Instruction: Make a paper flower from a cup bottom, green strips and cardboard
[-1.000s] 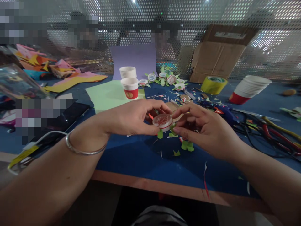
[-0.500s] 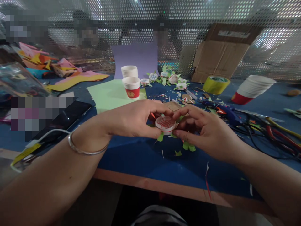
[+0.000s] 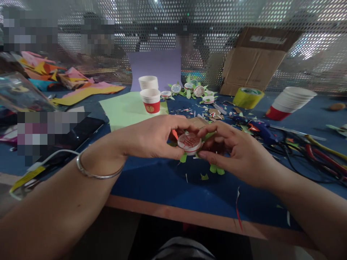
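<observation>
White disc (image 3: 189, 142), red-latticed, between fingers (image 3: 217, 130); gold emblem (image 3: 149, 108) on cup (image 3: 153, 102) illegible.

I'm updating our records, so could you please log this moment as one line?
left hand: holding red-latticed white disc by left rim | right hand: at its right rim | disc: patterned face up | nearby: blue glue gun

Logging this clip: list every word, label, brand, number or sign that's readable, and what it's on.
No text can be read.
Gold emblem on the front paper cup: too small to read.
White label on the cardboard box: too blurred.
Yellow cable tag: any print too small.
Held disc: red drawn lines, no letters visible.
</observation>
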A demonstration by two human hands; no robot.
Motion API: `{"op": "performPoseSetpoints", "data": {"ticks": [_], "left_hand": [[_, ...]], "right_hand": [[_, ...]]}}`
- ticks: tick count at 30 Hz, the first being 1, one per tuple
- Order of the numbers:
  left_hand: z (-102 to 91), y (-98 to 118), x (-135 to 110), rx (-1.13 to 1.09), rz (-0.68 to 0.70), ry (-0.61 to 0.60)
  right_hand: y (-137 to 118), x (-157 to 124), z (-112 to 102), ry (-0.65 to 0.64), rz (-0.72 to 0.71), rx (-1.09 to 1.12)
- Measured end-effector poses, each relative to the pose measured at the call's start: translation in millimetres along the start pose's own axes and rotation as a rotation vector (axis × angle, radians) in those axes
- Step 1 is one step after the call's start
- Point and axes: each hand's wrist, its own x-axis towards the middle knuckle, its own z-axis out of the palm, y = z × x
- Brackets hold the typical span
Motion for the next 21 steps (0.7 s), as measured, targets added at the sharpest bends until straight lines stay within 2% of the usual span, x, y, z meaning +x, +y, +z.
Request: {"op": "performPoseSetpoints", "data": {"ticks": [6,10,16,21], "left_hand": [[-1.2,-5,-1,-0.106,0.0,0.069],[0.5,-3,0,-0.072,0.037,0.124],[6.7,8,2,0.171,0.118,0.143],[13.0,15,2,0.246,0.194,0.113]], "right_hand": [[0,-1,-5,0.184,0.039,0.051],[-1,0,-7,0.298,0.095,0.066],[1,2,-5,0.272,0.103,0.127],[0,1,-2,0.2,0.093,0.131]]}}
